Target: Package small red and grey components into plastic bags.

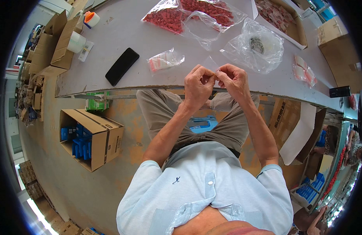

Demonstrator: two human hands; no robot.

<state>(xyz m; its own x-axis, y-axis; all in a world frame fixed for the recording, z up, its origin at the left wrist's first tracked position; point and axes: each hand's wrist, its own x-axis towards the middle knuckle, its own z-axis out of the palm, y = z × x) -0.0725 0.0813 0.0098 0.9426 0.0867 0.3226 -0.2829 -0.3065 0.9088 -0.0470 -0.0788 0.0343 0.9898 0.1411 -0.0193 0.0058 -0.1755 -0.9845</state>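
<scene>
My left hand (198, 87) and my right hand (236, 83) meet at the table's front edge, fingertips pinched together. Between them a small clear plastic bag (210, 61) shows as a thin film above the fingers; most of it is hidden. Just left of the hands lies a stack of small clear bags with red lines (164, 60). Farther back, large clear bags hold many small red pieces (165, 20). To the right, an open clear bag (263, 53) contains small grey metal pieces (256, 45).
A black phone (122, 66) lies left on the table (98, 51). Tape rolls (91, 19) sit near an open carton (55, 49). A shallow box (298, 33) of filled packets stands back right, with flat packets (304, 71) before it. A carton of blue boxes (106, 137) is on the floor.
</scene>
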